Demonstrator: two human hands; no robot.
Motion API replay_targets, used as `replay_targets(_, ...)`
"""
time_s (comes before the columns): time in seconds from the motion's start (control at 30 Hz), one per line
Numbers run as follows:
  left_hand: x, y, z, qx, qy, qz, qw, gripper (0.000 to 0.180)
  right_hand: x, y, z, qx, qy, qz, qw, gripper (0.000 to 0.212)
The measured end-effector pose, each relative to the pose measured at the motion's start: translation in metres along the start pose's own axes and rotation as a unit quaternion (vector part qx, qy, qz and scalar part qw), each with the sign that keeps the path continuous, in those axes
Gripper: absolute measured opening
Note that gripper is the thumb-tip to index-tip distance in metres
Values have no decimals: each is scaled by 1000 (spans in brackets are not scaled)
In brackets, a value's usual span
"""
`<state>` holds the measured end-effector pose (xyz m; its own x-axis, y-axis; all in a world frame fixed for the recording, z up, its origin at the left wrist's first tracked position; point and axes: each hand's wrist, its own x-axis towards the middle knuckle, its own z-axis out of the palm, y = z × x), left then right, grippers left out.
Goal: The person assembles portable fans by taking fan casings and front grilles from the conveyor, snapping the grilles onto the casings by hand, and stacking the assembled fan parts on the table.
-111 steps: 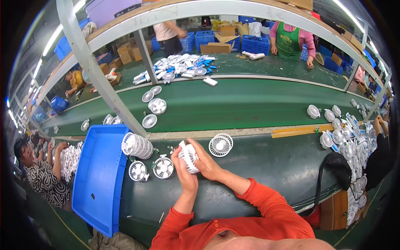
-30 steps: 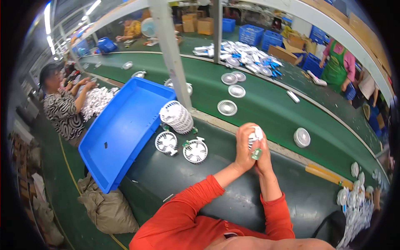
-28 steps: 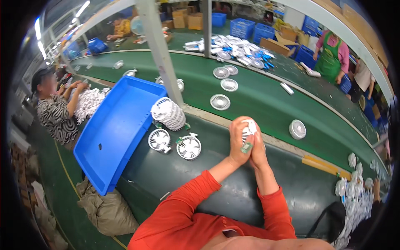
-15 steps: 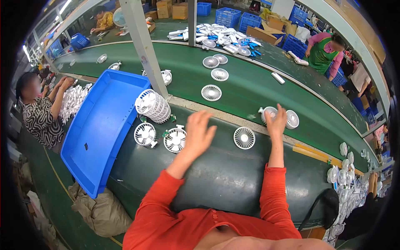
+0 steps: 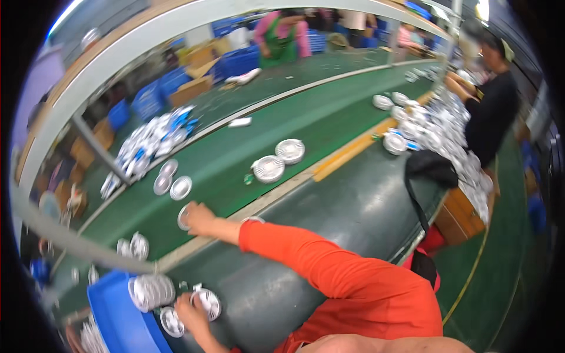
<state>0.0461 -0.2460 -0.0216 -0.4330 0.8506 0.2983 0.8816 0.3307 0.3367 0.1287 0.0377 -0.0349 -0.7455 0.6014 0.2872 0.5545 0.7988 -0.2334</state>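
Observation:
My right hand [image 5: 201, 220] reaches across to the belt, its fingers closed on the edge of a round white fan grille [image 5: 183, 217]. Lower left, my left hand [image 5: 191, 312] grips the left edge of a white fan head [image 5: 208, 302] with its blades showing; some fingers are blurred. Beside that hand rests another fan head [image 5: 172, 322]. A stack of white fan rings [image 5: 154, 292] stands by the blue tray [image 5: 132, 332]. Another white grille [image 5: 253, 219] is mostly hidden behind my right sleeve.
The green belt [image 5: 235, 144] carries loose grilles [image 5: 181, 187] and a fan head with a grille [image 5: 279, 160]. White and blue parts [image 5: 154, 138] lie heaped beyond it. A grey post [image 5: 70, 235] crosses at left. At right are a black bag [image 5: 431, 169] and a person in black [image 5: 494, 112].
My view has swung to the right and tilted. My right hand has left the fan head on the belt and moved left to a grille. My left hand has come down onto a fan head.

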Motion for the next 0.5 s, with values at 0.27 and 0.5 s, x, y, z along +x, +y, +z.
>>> replay_targets(0.27, 5, -2, -22, -77, -138, 33, 987, 24, -28, 21, -20, 99, 116, -13, 988, 40)
replay_targets(0.5, 9, 42, -38, -42, -30, -52, 997, 31, -68, 14, -58, 354, 198, -20, 914, 31)
